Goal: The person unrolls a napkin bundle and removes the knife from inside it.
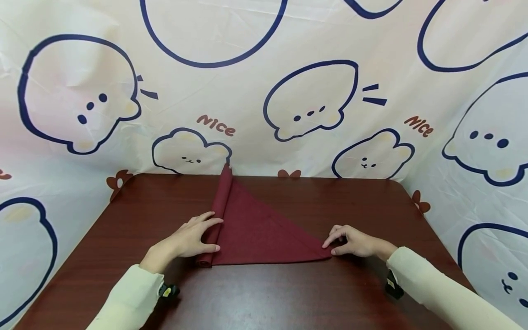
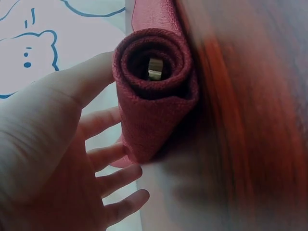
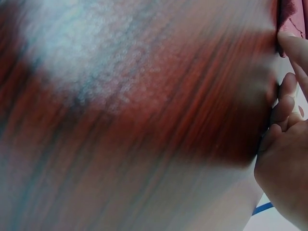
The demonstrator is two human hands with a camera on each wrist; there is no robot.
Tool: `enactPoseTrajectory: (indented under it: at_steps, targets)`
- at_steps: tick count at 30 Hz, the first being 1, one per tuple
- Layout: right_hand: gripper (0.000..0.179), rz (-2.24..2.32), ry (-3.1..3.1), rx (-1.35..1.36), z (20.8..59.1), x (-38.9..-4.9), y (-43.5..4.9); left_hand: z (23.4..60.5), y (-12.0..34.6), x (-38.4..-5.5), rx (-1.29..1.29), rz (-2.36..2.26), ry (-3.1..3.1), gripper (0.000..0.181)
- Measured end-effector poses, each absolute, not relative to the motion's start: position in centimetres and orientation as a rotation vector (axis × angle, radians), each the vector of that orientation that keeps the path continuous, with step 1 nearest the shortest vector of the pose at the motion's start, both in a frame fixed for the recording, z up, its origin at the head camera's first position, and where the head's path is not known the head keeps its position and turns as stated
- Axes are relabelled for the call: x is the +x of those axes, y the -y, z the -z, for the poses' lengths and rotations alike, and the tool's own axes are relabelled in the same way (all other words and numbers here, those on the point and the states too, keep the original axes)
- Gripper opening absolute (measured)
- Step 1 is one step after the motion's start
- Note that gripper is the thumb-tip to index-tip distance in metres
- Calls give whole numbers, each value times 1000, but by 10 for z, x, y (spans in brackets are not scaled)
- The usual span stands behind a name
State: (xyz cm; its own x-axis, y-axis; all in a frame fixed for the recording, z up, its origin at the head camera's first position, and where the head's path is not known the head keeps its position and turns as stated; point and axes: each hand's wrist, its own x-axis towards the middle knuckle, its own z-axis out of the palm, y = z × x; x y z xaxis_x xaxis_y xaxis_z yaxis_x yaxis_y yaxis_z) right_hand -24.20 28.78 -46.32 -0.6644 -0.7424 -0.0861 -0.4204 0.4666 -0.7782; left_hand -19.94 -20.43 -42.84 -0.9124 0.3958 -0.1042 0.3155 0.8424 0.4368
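A dark red cloth [image 1: 264, 229] lies on the table as a triangle, its left side wound into a long roll [image 1: 220, 197]. My left hand [image 1: 191, 236] rests across the roll near its front end, thumb and fingers spread over it. Seen end-on in the left wrist view, the roll [image 2: 156, 113] shows spiral layers with a small brass-coloured piece [image 2: 155, 70] in its hollow. At the pointed right corner, the thumb and forefinger of my right hand [image 1: 352, 242] pinch the cloth. The right wrist view catches only a bit of that corner [image 3: 291, 21].
The brown wood-grain table [image 1: 280, 298] reflects light near its front. A pale curtain [image 1: 247, 101] with cartoon outlines hangs behind the table and along both sides. Each sleeve cuff has a dark strapped device, such as the one on the left [image 1: 168, 290].
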Motion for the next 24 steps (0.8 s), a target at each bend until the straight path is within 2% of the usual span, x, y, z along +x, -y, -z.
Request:
enactPoseTrajectory:
  at_steps: [11,24]
  targets:
    - [20,1076,-2300,-1013,461,-242,-289,427,204,-199,542,-599,-2816,73]
    - [20,1084,-2301,-994,462,-242,-288,432,207,-196,565,-595,-2808,64]
